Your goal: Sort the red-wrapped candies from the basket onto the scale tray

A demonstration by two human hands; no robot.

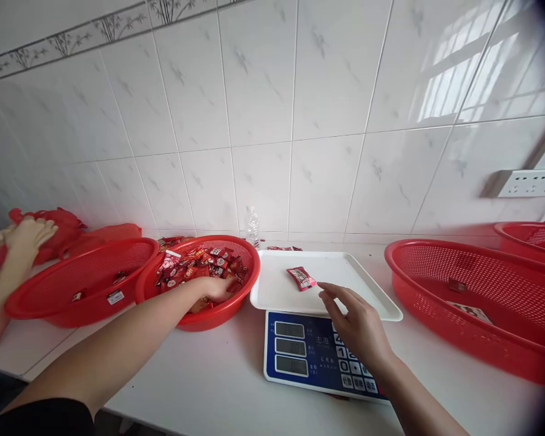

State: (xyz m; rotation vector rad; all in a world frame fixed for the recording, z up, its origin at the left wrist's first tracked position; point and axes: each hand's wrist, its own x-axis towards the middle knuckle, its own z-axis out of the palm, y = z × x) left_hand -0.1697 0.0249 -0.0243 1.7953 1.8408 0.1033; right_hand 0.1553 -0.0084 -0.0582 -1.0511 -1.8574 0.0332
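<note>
At the far left I see a co-worker's hands [25, 233] on some red bags [61, 230], beside a nearly bare red basket [95, 266]. Next along, the left hand [218, 289] is sunk into the heap of wrapped sweets [200, 263] in the middle basket [247, 254]. Its fingers are curled under the pile, and I cannot tell whether they have hold of anything. I would gather a modest fistful there and lift it straight up, so that nothing spills over the rim. A small water bottle [253, 227] stands against the tiles behind. Then comes the white tray [367, 272] on the scale [295, 351], with one red sweet packet [301, 278] lying on it. The right hand [358, 324] hovers empty just short of that packet, fingers spread and clear of the tray. I would keep it off the tray so the reading stays honest. The scale's blue panel reads 志准 beside a number keypad. The displays and the wrappers' print are too small to read. A large red basket [458, 266] sits at the right.
</note>
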